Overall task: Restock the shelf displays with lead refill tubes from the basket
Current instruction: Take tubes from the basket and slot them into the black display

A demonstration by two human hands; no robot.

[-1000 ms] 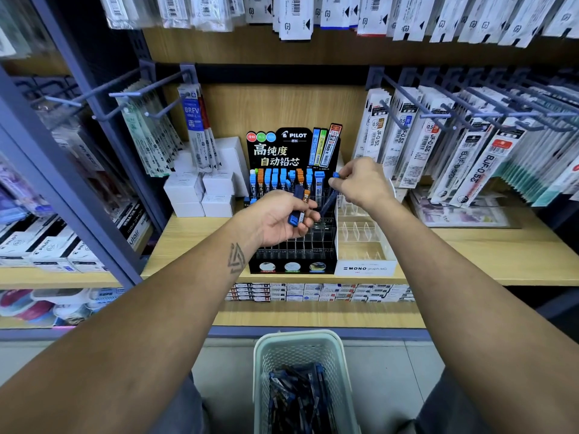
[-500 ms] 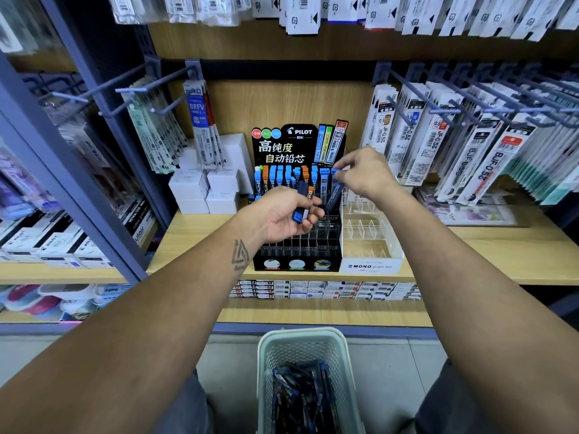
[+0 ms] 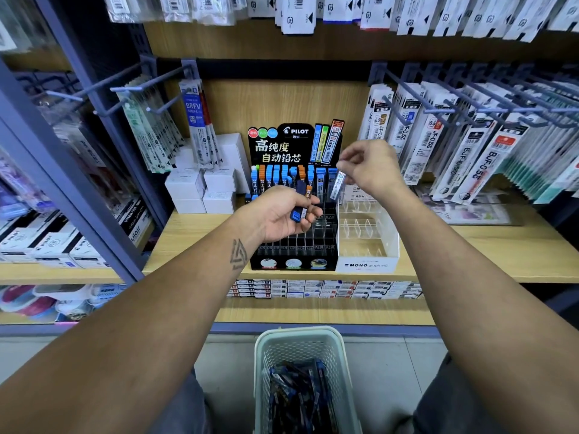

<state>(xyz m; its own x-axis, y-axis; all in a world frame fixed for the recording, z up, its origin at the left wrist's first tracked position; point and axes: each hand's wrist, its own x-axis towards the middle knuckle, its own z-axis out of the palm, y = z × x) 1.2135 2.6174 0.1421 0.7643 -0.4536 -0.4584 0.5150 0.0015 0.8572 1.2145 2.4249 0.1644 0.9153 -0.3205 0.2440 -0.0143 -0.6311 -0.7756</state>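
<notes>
The left hand (image 3: 283, 214) is held palm-up in front of the black Pilot display stand (image 3: 293, 195), its fingers curled around a small bundle of lead refill tubes (image 3: 301, 203); one has a blue cap pointing toward the near side and another an orange cap at the far end. The right hand (image 3: 371, 166) is raised just right of the stand's header card, its thumb and fingertips pinching the top of a single clear tube (image 3: 339, 184) that hangs tilted above the far right slots of the stand. The two hands are close together but apart, the right one higher and farther. In the stand's far rows, tubes with blue and orange caps stand upright, while the nearer rows of slots look dark and unfilled. Touching the stand's right side sits a clear acrylic Mono display (image 3: 366, 242) with a white front label. Both rest on a wooden shelf (image 3: 194, 242), with white boxes (image 3: 203, 189) to the left and hanging refill packs (image 3: 445, 142) on pegs to the right. On the floor, near the person, a pale green basket (image 3: 302, 343) holds a loose heap of dark and blue tubes.
</notes>
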